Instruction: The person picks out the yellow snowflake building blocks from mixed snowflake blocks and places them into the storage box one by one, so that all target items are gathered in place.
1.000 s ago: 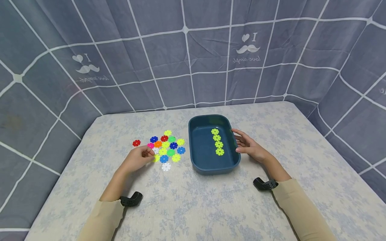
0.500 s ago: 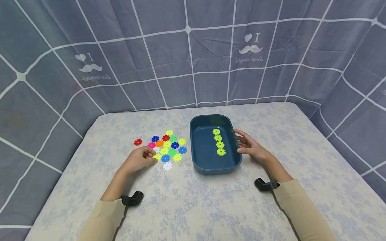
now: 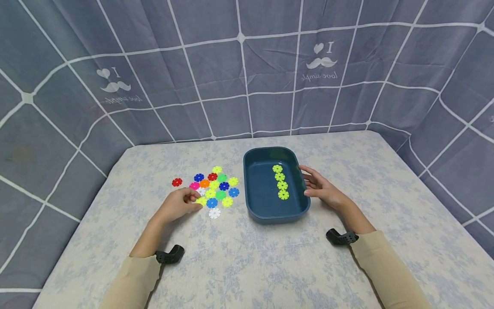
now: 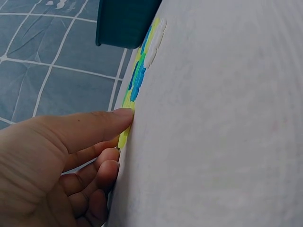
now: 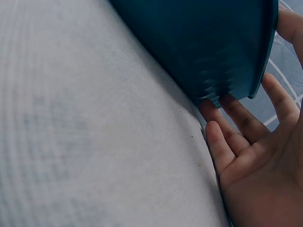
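Observation:
My left hand [image 3: 177,205] is low over the left part of the table, its thumb and fingers pinching a yellow snowflake disc [image 4: 123,138] at the near left edge of a flat cluster. The thumb [image 4: 120,120] lies on the disc's edge in the left wrist view, and the other fingers curl underneath. On the right, my right hand [image 3: 323,191] rests relaxed against the side of a dark blue-green plastic box [image 3: 256,201]; its fingertips [image 5: 227,99] touch the wall and the thumb is at the rim. Inside the box stands a lengthwise row of several yellow snowflake discs [image 3: 282,186].
The cluster beside the box holds a white disc [image 3: 214,213] nearest me, a light blue disc [image 3: 212,203], an orange disc [image 3: 204,183] and several others. A red disc [image 3: 177,182] lies apart at the left. A grey-blue checked curtain [image 3: 216,86] hangs behind the table.
The whole head view has shifted slightly, moving everything a little to the right in it. Both hands keep their places at the disc and at the box.

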`<state>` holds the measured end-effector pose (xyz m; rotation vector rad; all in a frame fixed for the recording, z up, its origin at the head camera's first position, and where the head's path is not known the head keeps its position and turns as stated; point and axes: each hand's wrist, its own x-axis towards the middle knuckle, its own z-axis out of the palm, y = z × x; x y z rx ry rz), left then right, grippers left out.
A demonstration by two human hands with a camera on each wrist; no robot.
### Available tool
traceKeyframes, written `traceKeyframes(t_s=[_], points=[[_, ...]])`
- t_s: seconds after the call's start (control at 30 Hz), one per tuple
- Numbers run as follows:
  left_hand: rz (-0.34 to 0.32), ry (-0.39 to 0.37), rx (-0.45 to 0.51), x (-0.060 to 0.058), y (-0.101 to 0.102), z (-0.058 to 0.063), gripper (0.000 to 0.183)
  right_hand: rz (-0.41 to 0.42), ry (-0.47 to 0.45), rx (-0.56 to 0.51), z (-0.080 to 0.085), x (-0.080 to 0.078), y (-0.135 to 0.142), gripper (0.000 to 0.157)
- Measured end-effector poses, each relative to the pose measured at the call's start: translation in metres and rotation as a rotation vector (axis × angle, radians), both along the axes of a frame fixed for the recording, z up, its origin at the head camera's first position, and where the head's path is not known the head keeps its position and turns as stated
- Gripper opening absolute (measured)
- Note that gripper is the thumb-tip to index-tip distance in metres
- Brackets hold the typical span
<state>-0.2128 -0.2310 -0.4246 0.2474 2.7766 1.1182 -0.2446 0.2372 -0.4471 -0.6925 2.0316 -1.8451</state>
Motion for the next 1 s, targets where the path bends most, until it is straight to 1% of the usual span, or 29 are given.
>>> traceKeyframes(t_s=[0.13,0.27,0.33,0.43,0.67,1.0], points=[[-0.004,0.007,0.002,0.0009,0.0012,0.0003,0.029,0.008,-0.002,-0.010,0.0000,0.0006,0.0001,0.085],[-0.020,0.018,0.032,0.0014,0.0014,-0.0002,0.029,0.010,-0.004,-0.012,0.0000,0.0007,0.0002,0.084],[-0.033,0.026,0.050,0.0018,0.0015,-0.0003,0.027,0.009,-0.007,-0.014,-0.0003,0.0004,0.0006,0.084],[-0.034,0.029,0.066,0.0014,0.0016,-0.0005,0.023,0.008,-0.008,-0.012,-0.0001,0.0004,0.0010,0.084],[-0.004,0.016,0.081,0.0004,0.0018,-0.0002,0.014,-0.003,-0.013,0.001,0.0020,0.0014,0.0007,0.083],[0.019,-0.012,0.123,0.0025,0.0006,0.0024,0.011,-0.011,-0.024,0.020,0.0056,0.0016,-0.0012,0.083]])
